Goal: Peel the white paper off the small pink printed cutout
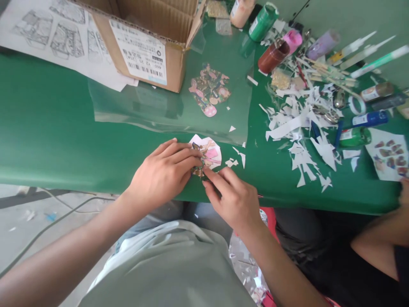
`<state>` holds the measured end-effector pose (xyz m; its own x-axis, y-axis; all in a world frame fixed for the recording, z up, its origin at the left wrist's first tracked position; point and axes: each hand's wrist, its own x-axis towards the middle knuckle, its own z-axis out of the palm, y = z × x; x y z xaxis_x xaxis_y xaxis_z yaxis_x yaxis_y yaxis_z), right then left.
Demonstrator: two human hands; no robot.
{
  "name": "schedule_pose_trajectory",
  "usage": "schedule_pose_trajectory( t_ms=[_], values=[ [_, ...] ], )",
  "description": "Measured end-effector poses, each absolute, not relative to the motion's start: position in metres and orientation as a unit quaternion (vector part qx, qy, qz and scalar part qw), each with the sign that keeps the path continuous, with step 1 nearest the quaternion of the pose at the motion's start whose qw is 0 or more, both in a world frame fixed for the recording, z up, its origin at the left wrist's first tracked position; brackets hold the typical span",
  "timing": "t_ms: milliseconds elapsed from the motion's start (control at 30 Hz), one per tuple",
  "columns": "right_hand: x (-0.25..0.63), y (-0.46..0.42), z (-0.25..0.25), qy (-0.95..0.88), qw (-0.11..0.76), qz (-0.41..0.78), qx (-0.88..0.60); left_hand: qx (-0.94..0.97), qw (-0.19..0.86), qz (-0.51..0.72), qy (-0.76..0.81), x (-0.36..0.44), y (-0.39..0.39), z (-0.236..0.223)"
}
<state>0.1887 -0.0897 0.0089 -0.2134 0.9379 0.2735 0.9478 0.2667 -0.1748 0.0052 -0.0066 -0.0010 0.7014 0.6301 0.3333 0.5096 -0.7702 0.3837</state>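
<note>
**Both hands pinch a small sticker cut-out at the table edge**

Head view: the left hand (162,172) and the right hand (231,196) meet at the near edge of the green table (57,128). Their fingertips close on a small colourful cut-out (198,170), so each grip is clenched on it from its own side. The cut-out touches a pink-and-white printed paper piece (209,151) that lies flat on the table just behind the fingers.

Beyond the hands, a clear plastic sheet (153,106) is spread on the table, with a cluster of cartoon stickers (209,88) on it. An open cardboard box (150,38) stands at the sheet's far left corner, beside printed line-drawing sheets (54,34).

To the right lies a heap of white paper scraps (300,123), mixed with glue tubes, pens and small bottles. A brown jar (273,56) and a green bottle (263,21) lie on their sides near the far edge. At the far right, another person's hand (404,192) rests by a nail-sticker sheet (388,155).
</note>
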Motion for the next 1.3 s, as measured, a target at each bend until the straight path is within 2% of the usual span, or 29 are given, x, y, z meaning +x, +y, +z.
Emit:
schedule_pose_trajectory(
  t_ms=[400, 767, 967, 1300],
  values=[
    [0.185, -0.094, 0.009, -0.777, 0.184, -0.007, -0.602, 0.906, 0.078, 0.262, 0.324, 0.006, -0.009, -0.005],
    [0.204, -0.091, 0.015, -0.705, 0.207, 0.053, -0.676, 0.91, 0.017, 0.239, 0.337, 0.009, -0.016, -0.002],
    [0.202, -0.081, 0.019, -0.71, 0.231, 0.086, -0.66, 0.917, 0.054, 0.245, 0.311, 0.016, -0.023, -0.002],
    [0.191, -0.076, 0.009, -0.691, 0.235, 0.053, -0.682, 0.912, 0.055, 0.251, 0.32, 0.015, -0.024, -0.007]
  ],
)
